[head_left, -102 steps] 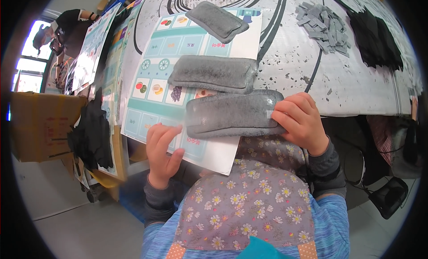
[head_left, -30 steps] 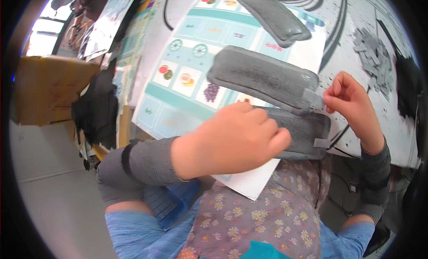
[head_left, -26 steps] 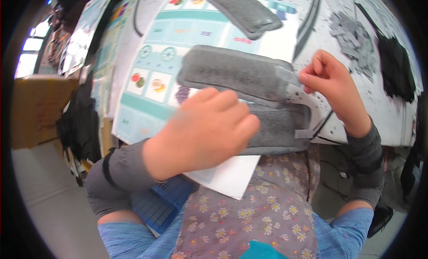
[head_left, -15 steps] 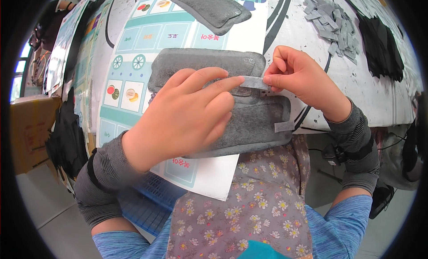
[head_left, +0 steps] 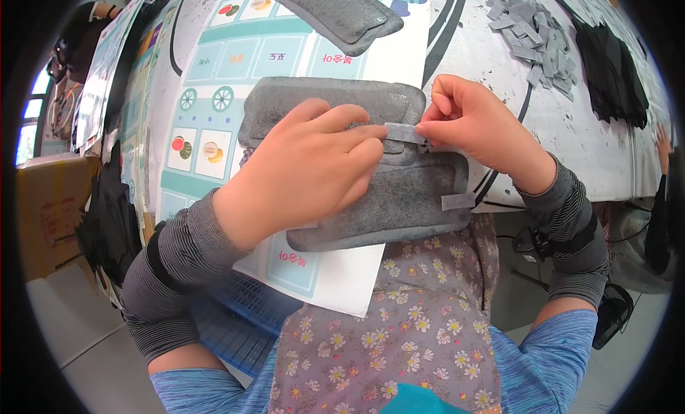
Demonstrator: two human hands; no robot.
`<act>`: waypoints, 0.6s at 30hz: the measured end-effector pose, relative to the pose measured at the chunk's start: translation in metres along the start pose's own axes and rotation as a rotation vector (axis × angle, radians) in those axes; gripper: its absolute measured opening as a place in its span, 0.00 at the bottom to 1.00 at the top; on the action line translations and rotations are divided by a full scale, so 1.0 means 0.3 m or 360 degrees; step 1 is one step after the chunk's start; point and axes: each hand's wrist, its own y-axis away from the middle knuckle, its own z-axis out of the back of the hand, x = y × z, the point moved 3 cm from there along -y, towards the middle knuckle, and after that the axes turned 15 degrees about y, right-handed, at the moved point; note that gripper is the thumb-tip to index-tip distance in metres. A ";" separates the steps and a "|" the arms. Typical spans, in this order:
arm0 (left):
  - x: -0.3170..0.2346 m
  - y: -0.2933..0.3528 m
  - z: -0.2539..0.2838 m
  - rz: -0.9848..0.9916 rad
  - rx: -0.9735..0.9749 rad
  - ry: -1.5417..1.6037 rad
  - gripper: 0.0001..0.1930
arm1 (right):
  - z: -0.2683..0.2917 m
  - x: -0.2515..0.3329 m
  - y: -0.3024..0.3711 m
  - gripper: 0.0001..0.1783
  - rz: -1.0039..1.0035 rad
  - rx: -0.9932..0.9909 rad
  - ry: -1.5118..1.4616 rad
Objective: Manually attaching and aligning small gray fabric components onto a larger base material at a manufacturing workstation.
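Observation:
Pinched between thumb and index finger of my right hand (head_left: pixel 460 123) is the right end of a light grey fabric strip (head_left: pixel 404 133). The strip lies across the right part of a dark grey fuzzy pad (head_left: pixel 278 100). My left hand (head_left: pixel 307 164) is spread over the pads, its index fingertip on the strip's left end; its thumb is hidden. Nearer to me, a second grey pad (head_left: pixel 399 203) lies partly under my left hand. Another short grey strip (head_left: pixel 458 201) sits across that pad's right edge, sticking out beyond it.
Another grey pad (head_left: pixel 342 18) lies farther off on a printed sheet (head_left: pixel 349 285). At the back right are a heap of grey strips (head_left: pixel 535 39) and black fabric pieces (head_left: pixel 612 72). A blue basket (head_left: pixel 239 328) is below left, beside a cardboard box (head_left: pixel 53 214). Another person's hand (head_left: pixel 663 149) shows at far right.
My left hand has shifted slightly right, and my right hand slightly left, still pinching the strip. Another person's hand has come into view at the far right.

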 end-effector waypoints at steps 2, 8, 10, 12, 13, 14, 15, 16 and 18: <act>0.001 -0.001 -0.007 -0.0002 0.0017 -0.0007 0.08 | -0.006 -0.016 -0.004 0.17 0.0005 -0.0026 0.0058; -0.027 -0.017 -0.002 0.0012 0.0113 -0.0148 0.10 | -0.003 -0.011 -0.013 0.20 -0.0003 0.0002 0.0400; -0.032 -0.027 0.000 -0.0065 -0.0036 -0.0192 0.10 | -0.003 -0.022 -0.014 0.17 0.0019 -0.0044 0.0387; -0.027 -0.036 -0.012 -0.0087 -0.0011 -0.0138 0.10 | 0.001 -0.032 -0.011 0.15 0.0041 -0.0097 0.0377; -0.024 -0.037 -0.020 -0.0104 0.0014 -0.0083 0.10 | 0.000 -0.033 -0.011 0.14 0.0071 -0.0118 0.0448; -0.023 -0.038 -0.025 -0.0109 0.0013 -0.0083 0.10 | 0.001 -0.029 -0.009 0.14 0.0099 -0.0140 0.0520; -0.020 -0.040 -0.032 -0.0071 0.0046 -0.0046 0.10 | 0.002 -0.016 -0.002 0.14 0.0096 -0.0146 0.0524; -0.015 -0.044 -0.036 -0.0040 0.0076 -0.0005 0.10 | 0.002 0.013 0.008 0.14 0.0075 -0.0144 0.0678; -0.016 -0.036 -0.023 0.0012 0.0113 0.0009 0.11 | 0.000 0.039 0.011 0.13 0.0041 -0.0153 0.0848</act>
